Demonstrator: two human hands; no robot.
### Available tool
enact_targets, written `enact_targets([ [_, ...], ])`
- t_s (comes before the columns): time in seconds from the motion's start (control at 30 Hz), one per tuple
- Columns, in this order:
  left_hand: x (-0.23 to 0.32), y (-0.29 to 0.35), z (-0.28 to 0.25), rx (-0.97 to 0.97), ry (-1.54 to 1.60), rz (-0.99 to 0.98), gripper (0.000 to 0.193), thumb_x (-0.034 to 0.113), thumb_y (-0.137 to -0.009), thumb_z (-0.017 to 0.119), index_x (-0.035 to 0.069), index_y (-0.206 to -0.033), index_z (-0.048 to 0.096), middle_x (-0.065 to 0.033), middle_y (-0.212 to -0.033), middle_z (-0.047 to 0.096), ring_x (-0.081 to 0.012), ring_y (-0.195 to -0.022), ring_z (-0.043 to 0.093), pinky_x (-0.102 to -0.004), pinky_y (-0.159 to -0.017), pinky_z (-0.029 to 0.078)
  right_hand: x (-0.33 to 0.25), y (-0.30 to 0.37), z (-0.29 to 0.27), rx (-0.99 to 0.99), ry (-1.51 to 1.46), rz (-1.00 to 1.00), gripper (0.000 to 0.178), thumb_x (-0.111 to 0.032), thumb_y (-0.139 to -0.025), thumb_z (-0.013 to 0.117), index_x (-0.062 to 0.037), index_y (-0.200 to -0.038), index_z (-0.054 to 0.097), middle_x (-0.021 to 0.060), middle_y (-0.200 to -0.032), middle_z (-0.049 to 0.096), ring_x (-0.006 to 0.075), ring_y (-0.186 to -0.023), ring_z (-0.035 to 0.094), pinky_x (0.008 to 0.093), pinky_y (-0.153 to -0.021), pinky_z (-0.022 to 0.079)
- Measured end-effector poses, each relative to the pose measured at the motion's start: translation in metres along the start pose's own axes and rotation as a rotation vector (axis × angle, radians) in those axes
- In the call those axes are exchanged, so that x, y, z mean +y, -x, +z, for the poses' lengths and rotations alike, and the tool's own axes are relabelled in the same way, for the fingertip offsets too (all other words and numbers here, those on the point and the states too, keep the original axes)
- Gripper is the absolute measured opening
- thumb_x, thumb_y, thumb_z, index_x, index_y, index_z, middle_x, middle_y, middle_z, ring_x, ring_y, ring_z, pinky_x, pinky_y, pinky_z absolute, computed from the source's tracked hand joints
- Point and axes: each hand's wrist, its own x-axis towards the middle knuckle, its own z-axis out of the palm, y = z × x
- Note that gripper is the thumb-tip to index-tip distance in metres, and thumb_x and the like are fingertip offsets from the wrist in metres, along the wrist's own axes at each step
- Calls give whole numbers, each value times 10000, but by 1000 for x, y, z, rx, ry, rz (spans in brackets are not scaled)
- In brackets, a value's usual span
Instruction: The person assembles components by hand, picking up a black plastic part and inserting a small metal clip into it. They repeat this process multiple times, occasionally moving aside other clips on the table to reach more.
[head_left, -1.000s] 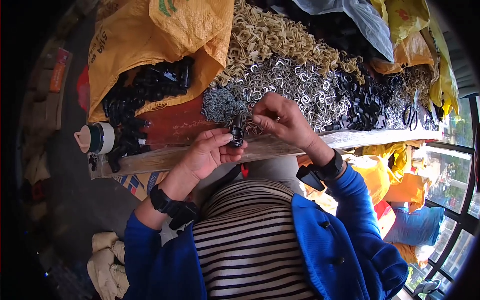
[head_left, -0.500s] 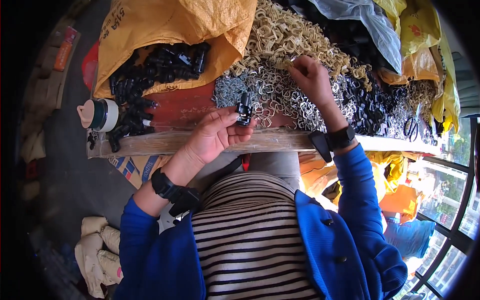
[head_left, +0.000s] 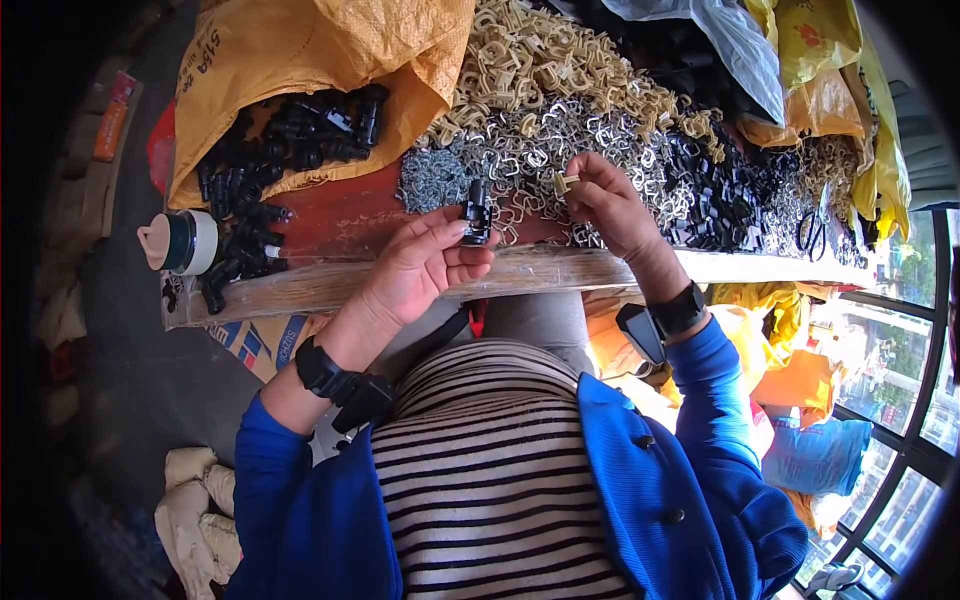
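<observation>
My left hand grips a black plastic fitting upright between thumb and fingers, above the table's front edge. To its right, my right hand pinches a small beige plastic clip between thumb and forefinger. Behind that hand spreads a heap of similar beige clips. Bent silver metal clips lie in front of the heap, and a small pile of grey-blue metal pieces is just beyond the left hand.
An orange woven sack spills black fittings at the left. Near the front-left corner stands a lidded cup. Small black parts and black-handled scissors lie to the right. A wooden edge runs along the table front.
My right hand has drawn back from the beige heap toward me, with a beige clip now visible in its fingers. My left hand keeps holding the black fitting. The whole view has shifted slightly.
</observation>
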Motion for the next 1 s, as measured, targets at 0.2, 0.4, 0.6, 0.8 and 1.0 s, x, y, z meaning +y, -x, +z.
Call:
enact_targets([
  [0.2, -1, -2, -2, 24, 18, -7, 256, 127, -816, 433, 19, -1047, 448, -167, -937, 548, -188, -758, 581, -301, -685, 492, 6, 0, 6, 3, -242, -39, 87, -88, -770, 507, -81, -812, 432, -46, -596, 404, 35, -483, 355, 163, -418, 277],
  [0.4, 0, -5, 0, 16, -11, -8, 255, 132, -817, 432, 13, -1041, 458, -160, -942, 549, -184, -763, 579, -296, -694, 488, 2, -1, 6, 66, 132, 120, 141, -187, -782, 509, -68, -732, 451, -28, -542, 395, 67, -430, 330, 197, -397, 279],
  [0.6, -1, -4, -1, 11, -31, -12, 274, 138, -816, 433, -1, -1052, 450, -151, -944, 550, -175, -761, 578, -295, -694, 487, -5, -14, -5, -28, 1466, -286, 235, -228, -779, 503, -38, -648, 457, 36, -500, 453, 140, -437, 438, 260, -408, 342],
  [0.8, -1, 3, -3, 19, -45, 0, 280, 142, -812, 440, -9, -1047, 454, -149, -941, 552, -168, -754, 577, -294, -696, 487, -10, -3, 2, 151, 1275, -328, 129, -144, -733, 552, -25, -706, 512, 83, -570, 505, 240, -517, 507, 296, -473, 396],
  [1.0, -3, 2, -2, 29, -48, 0, 272, 141, -810, 444, -8, -1036, 464, -151, -941, 552, -171, -766, 577, -296, -699, 486, 8, 20, 1, 104, 1396, -661, 83, -87, -715, 575, -22, -762, 552, 83, -633, 513, 198, -562, 505, 274, -494, 398],
])
